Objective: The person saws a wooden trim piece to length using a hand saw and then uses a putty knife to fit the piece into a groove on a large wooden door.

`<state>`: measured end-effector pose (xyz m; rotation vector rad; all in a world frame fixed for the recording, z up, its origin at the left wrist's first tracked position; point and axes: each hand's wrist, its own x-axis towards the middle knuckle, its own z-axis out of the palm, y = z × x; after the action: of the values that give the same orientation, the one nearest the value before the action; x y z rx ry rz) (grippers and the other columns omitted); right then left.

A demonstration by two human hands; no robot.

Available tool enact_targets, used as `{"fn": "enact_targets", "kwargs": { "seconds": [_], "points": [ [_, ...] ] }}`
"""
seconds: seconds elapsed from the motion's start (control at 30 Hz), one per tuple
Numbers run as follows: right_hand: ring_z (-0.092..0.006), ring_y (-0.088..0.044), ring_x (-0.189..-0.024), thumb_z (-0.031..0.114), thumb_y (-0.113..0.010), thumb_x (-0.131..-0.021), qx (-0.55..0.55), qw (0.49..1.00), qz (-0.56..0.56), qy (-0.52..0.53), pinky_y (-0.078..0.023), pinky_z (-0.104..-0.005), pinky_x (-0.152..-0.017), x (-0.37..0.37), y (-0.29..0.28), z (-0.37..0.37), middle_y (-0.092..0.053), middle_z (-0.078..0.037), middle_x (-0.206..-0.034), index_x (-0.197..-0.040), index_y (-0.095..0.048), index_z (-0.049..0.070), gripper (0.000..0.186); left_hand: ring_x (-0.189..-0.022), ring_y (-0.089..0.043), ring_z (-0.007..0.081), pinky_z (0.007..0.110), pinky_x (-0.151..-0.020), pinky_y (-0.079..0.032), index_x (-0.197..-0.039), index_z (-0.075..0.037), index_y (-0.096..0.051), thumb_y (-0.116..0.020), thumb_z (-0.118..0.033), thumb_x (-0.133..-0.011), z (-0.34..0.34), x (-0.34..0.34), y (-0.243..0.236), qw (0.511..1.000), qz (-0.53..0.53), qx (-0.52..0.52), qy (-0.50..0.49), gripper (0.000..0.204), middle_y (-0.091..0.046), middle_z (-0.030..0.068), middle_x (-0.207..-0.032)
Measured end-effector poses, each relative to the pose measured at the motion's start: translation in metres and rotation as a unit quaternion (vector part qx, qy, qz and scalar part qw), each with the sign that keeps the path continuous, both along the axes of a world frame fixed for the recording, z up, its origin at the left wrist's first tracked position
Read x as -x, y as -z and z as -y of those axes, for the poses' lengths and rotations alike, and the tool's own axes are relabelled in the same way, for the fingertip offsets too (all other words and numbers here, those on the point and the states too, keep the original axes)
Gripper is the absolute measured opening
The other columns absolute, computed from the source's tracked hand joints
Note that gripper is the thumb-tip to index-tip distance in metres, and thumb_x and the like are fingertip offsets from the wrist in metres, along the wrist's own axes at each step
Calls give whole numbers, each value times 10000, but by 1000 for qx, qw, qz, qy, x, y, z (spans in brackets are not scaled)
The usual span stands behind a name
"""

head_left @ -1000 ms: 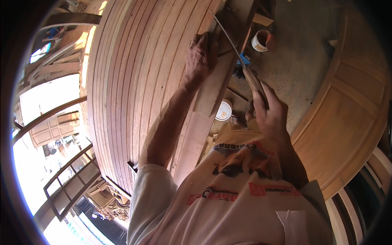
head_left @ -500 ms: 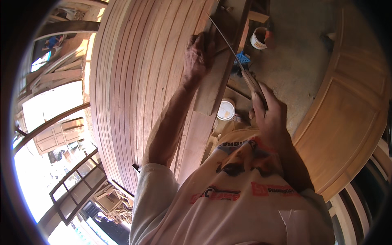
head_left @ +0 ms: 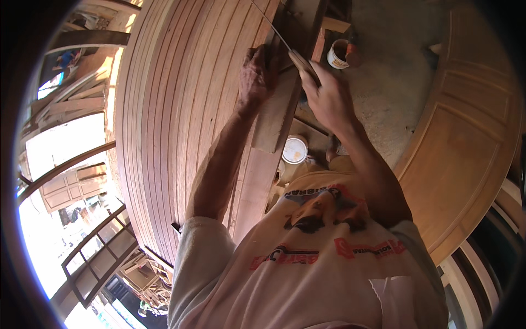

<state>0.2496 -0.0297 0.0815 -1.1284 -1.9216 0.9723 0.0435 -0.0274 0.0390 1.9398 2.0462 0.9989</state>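
Note:
In my right hand (head_left: pixel 329 96) is a handsaw (head_left: pixel 297 57), its fingers closed round the wooden handle. The thin blade is seen nearly edge-on and slants up and left over the wood. My left hand (head_left: pixel 256 79) is bent over a dark piece of wood (head_left: pixel 272 44), fingers curled, just left of the blade; its fingertips are partly hidden. Beneath lies a brown board (head_left: pixel 272 123) along the right edge of a wide surface of narrow wooden planks (head_left: pixel 181 109). Where the blade meets the wood is too dark to make out.
A white bucket (head_left: pixel 338 55) stands on the floor (head_left: pixel 386 98) beyond the board, and a white-lidded tub (head_left: pixel 295 149) nearer me. A panelled wooden door (head_left: pixel 460 148) is at the right. Window frames (head_left: pixel 101 255) and lumber (head_left: pixel 145 268) show at the left.
My right hand has pushed the saw forward and left, so its handle is now close to the board's edge. My left hand stays on the wood.

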Motion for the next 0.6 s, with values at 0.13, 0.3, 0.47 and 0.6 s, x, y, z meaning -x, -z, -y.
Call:
{"fn": "enact_targets", "kwargs": {
  "seconds": [0.13, 0.3, 0.47, 0.6],
  "points": [
    [-482, -707, -828, 199, -645, -1050, 21, 999, -25, 6, -558, -502, -642, -5, -10, 16, -699, -278, -881, -1168, -655, 7, 226, -1063, -609, 508, 561, -898, -514, -1195, 0, -628, -638, -223, -994, 10, 4, -3, 1000, 8, 10, -6, 300, -636, 292, -1126],
    [-480, -714, -884, 159, -642, -1046, 117, 992, -38, 27, -568, -486, -678, -45, -8, 70, -719, -291, -952, -1281, -644, -14, 292, -1062, -620, 498, 542, -896, -511, -1223, 8, -639, -664, -212, -985, 2, 15, 2, 999, 18, -41, 23, 325, -647, 283, -1111],
    [-481, -703, -837, 152, -648, -1041, 43, 999, 11, 6, -560, -495, -655, -4, -11, 4, -701, -288, -883, -1261, -652, -20, 279, -1075, -597, 517, 585, -913, -496, -1218, -5, -616, -642, -212, -974, 4, 5, -7, 1000, 4, 22, -7, 321, -623, 297, -1120],
    [-487, -695, -820, 219, -628, -1058, 48, 996, -38, 59, -555, -488, -638, -47, -8, 75, -691, -278, -842, -1068, -654, -28, 248, -1058, -613, 485, 551, -888, -507, -1210, -17, -644, -662, -198, -981, 3, 14, 11, 1000, -13, -11, -12, 292, -650, 272, -1073]
  ]
}}
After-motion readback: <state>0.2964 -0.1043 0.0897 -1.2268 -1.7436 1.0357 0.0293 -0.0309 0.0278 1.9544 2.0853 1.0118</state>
